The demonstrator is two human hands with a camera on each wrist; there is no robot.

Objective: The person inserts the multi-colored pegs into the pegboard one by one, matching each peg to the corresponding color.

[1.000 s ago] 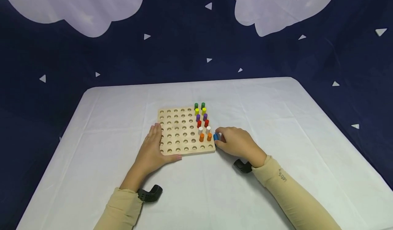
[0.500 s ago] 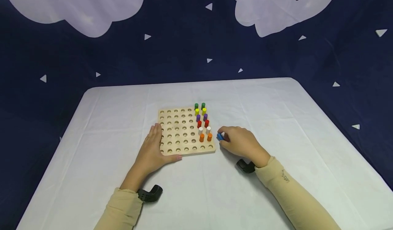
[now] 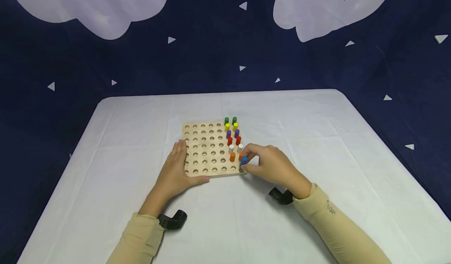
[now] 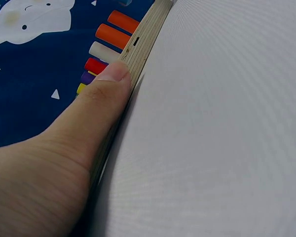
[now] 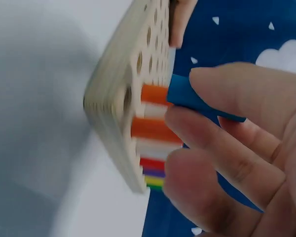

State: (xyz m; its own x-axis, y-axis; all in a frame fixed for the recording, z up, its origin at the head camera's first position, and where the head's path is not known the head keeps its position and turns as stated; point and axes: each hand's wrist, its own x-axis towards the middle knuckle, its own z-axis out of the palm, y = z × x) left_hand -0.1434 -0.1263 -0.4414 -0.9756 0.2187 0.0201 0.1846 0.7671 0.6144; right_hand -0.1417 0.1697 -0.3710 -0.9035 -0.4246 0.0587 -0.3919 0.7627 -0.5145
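Observation:
My right hand [image 3: 269, 164] pinches a blue peg [image 3: 244, 161] between thumb and fingers at the front right corner of a wooden pegboard [image 3: 200, 158]. In the right wrist view the lower end of the blue peg [image 5: 187, 93] is apart from the corner hole [image 5: 127, 98], near two orange pegs. Along the board's left side lies my left hand [image 3: 170, 168], fingers straight, thumb stretched along the front edge. The left wrist view has that thumb [image 4: 108, 79] against the board's side [image 4: 145, 44]. Paired orange [image 3: 232, 157], white [image 3: 231, 149] and red pegs [image 3: 230, 141] stand upright in the board.
Purple [image 3: 228, 134], yellow [image 3: 227, 127] and green pegs [image 3: 226, 120], also in pairs, continue the two right columns to the back. The other columns are bare holes. A white cloth [image 3: 317, 146] covers the table, before a dark blue backdrop [image 3: 204, 60].
The right hand first drew back a little to the right of the board with the blue peg, then came left over the front right corner, the peg now more upright. The left hand stays put.

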